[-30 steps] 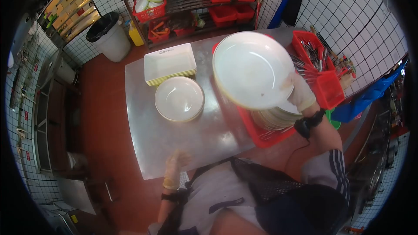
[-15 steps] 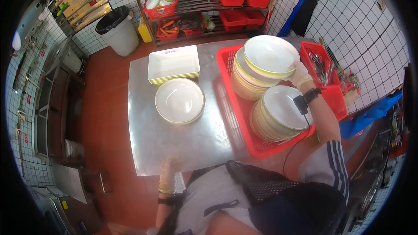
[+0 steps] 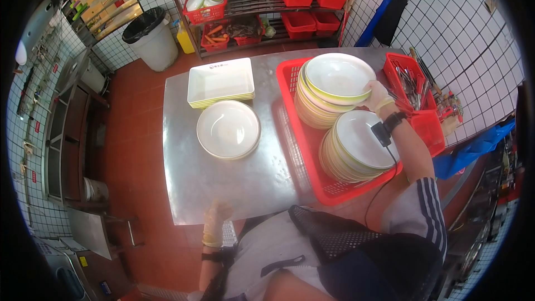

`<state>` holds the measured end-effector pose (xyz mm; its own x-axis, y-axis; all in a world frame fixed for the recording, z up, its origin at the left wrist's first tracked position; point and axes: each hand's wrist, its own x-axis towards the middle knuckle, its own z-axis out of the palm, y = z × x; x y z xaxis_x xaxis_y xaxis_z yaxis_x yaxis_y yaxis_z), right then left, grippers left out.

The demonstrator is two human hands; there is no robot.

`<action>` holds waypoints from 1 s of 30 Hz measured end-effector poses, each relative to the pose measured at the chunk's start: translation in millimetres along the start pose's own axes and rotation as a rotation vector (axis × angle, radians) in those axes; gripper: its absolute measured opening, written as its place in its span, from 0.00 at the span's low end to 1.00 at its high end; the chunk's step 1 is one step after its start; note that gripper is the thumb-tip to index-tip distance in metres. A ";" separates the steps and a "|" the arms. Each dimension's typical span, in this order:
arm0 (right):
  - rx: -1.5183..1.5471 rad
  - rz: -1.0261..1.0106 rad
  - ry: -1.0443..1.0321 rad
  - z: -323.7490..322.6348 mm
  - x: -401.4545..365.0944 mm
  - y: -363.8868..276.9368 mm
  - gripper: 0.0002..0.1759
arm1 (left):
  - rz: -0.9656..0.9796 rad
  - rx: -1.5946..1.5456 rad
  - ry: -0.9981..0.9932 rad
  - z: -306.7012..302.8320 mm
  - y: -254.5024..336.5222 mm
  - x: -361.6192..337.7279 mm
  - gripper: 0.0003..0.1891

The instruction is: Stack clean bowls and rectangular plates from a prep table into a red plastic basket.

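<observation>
In the head view my gloved right hand (image 3: 379,96) grips the near right rim of a white shallow bowl (image 3: 341,73) with a yellow-green edge. That bowl rests on top of the rear stack inside a red plastic basket (image 3: 304,153). Closer to me in the basket leans a second stack of bowls (image 3: 362,139). My gloved left hand (image 3: 218,212) hovers by the table's front edge, looking loosely open and holding nothing; its fingers are hazy. On the steel table (image 3: 223,181), a short stack of round bowls (image 3: 228,129) sits in front of stacked rectangular dishes (image 3: 220,81).
A red bin of utensils (image 3: 409,81) stands right of the basket. Behind the table, a metal rack (image 3: 245,4) carries red baskets and trays. A lined trash bin (image 3: 151,42) stands on the floor at the back left. A cable (image 3: 370,200) hangs from my right wrist.
My right hand has lowered the held bowl slightly, down onto the rear stack. The left hand stays near the table's front edge.
</observation>
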<state>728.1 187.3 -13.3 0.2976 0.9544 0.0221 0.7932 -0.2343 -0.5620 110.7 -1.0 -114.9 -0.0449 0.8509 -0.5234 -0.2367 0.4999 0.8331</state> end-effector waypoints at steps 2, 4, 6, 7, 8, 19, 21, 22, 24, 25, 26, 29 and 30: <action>0.037 -0.070 -0.005 10.3 11.6 20.8 0.22 | -0.009 0.006 0.011 -1.3 0.7 0.2 0.24; -0.047 -0.018 -0.040 -1.2 -0.9 -6.0 0.23 | -0.022 0.008 0.020 -3.7 -1.4 0.9 0.24; -0.127 0.033 -0.076 -2.0 -3.3 -15.7 0.24 | -0.019 -0.006 -0.011 -8.5 -3.0 2.4 0.23; -0.060 0.015 -0.067 2.4 0.0 -11.1 0.23 | -0.020 -0.007 -0.009 -8.8 -3.1 2.6 0.23; 0.008 -0.001 -0.057 5.7 3.4 -7.4 0.22 | -0.023 0.000 -0.002 -9.5 -2.5 3.3 0.22; -0.291 -0.022 -0.192 -18.4 -6.9 -46.7 0.21 | -0.060 -0.057 0.022 -19.4 -9.7 10.5 0.21; -0.288 0.049 -0.240 -20.3 -6.5 -45.9 0.15 | -0.063 -0.020 0.026 -26.8 -17.9 17.6 0.21; 0.098 0.113 -0.209 -17.5 -1.1 -24.6 0.15 | -0.063 -0.019 0.025 -26.3 -16.0 17.0 0.21; 0.485 0.174 -0.171 -14.4 0.9 -11.6 0.16 | -0.038 -0.023 0.010 -23.4 -11.2 14.9 0.20; 0.667 0.257 -0.115 -12.7 0.0 -12.2 0.13 | -0.039 -0.024 0.012 -24.5 -10.7 16.2 0.20; 0.849 0.340 -0.056 -10.9 -0.2 -13.4 0.10 | -0.053 -0.011 -0.005 -26.5 -10.7 18.7 0.20; -0.222 0.036 -0.323 -16.3 12.4 10.8 0.16 | -0.070 -0.008 -0.020 -30.3 -14.7 23.6 0.20; -0.223 0.035 -0.326 -15.0 8.5 3.9 0.16 | -0.076 -0.014 -0.023 -31.8 -15.8 23.5 0.20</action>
<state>741.6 191.7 -2.9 0.1705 0.9453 -0.2780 0.8922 -0.2679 -0.3637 82.5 5.9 -146.0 -0.0040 0.8140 -0.5809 -0.2526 0.5612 0.7882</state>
